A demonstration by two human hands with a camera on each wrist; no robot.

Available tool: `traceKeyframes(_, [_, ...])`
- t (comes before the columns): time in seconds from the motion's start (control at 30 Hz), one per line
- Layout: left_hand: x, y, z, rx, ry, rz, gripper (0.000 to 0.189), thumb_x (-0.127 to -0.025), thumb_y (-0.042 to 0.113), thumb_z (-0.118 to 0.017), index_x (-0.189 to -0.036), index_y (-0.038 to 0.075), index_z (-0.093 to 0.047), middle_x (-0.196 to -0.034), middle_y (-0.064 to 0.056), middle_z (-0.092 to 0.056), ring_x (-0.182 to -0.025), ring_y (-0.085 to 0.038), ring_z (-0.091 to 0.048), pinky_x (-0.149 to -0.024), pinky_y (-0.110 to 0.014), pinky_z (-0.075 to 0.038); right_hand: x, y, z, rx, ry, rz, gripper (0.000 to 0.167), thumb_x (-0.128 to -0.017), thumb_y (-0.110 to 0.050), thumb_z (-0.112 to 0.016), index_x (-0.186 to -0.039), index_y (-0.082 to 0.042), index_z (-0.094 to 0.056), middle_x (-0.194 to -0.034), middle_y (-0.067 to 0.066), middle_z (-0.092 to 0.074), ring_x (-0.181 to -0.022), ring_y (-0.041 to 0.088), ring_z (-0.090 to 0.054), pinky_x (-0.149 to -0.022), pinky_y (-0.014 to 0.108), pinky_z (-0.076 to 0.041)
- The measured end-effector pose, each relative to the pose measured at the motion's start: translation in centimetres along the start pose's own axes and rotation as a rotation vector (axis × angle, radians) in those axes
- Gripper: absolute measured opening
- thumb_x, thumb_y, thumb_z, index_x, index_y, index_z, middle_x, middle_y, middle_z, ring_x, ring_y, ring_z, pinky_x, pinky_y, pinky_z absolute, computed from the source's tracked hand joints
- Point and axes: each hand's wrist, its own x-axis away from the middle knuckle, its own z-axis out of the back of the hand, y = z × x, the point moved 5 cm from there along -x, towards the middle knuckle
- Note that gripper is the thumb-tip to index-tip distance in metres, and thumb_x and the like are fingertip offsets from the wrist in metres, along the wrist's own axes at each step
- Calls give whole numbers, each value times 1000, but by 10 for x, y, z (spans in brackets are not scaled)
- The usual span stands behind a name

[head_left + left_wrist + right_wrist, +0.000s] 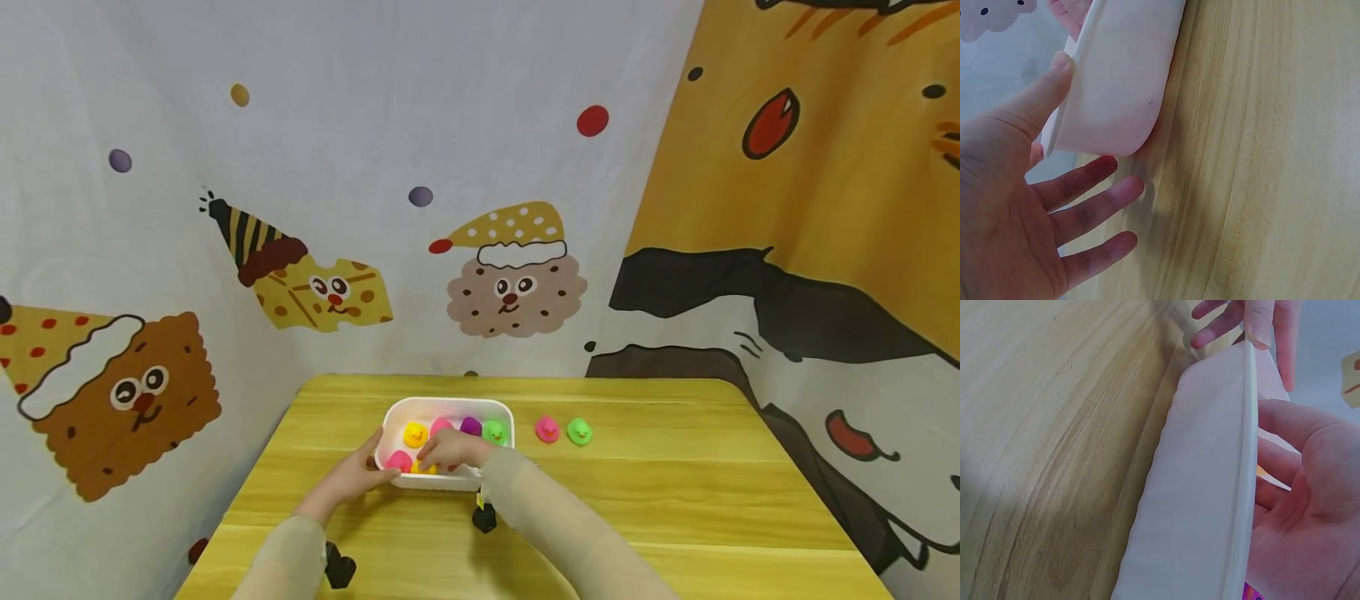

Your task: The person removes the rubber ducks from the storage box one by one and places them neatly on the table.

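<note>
A white plastic bin (pixel 450 482) stands on the table with several small rubber ducks inside. My left hand (pixel 352 475) is at its left end; in the left wrist view the thumb (pixel 1057 81) presses the rim and the other fingers are spread, mostly straight. My right hand (pixel 456 450) reaches over the front rim into the bin, its fingertips right at a yellow duck (pixel 424 469) beside a pink duck (pixel 398 461). Whether they pinch the duck I cannot tell; the bin's wall hides the fingertips in the right wrist view. Behind the hand sit another yellow duck (pixel 416 434), a purple duck (pixel 471 426) and a green duck (pixel 494 432).
Right of the bin, a pink duck (pixel 547 429) and a green duck (pixel 579 431) sit side by side on the wooden table (pixel 675 500). A cloth with cartoon prints (pixel 495 125) hangs behind the table's back edge and along its sides.
</note>
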Motion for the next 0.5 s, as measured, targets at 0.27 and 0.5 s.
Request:
traceKeyframes(0.27, [1, 2, 0, 4, -6, 7, 97, -85, 37, -75, -155, 7, -16, -128, -25, -57, -99, -27, -58, -86, -45, -51, -3, 0, -1, 8, 25, 4, 26, -82, -10, -75, -107, -4, -73, -81, -4, -66, -40, 7, -29, -41, 20, -27])
traceKeyframes(0.5, [2, 2, -1, 9, -11, 11, 96, -85, 37, -75, -155, 7, -16, -127, -25, -57, -98, -26, -58, -83, -43, -52, -2, -1, -2, 31, 49, 42, 18, -80, -9, -76, -98, -6, -76, -76, -3, -66, -42, 8, -34, -44, 19, -33])
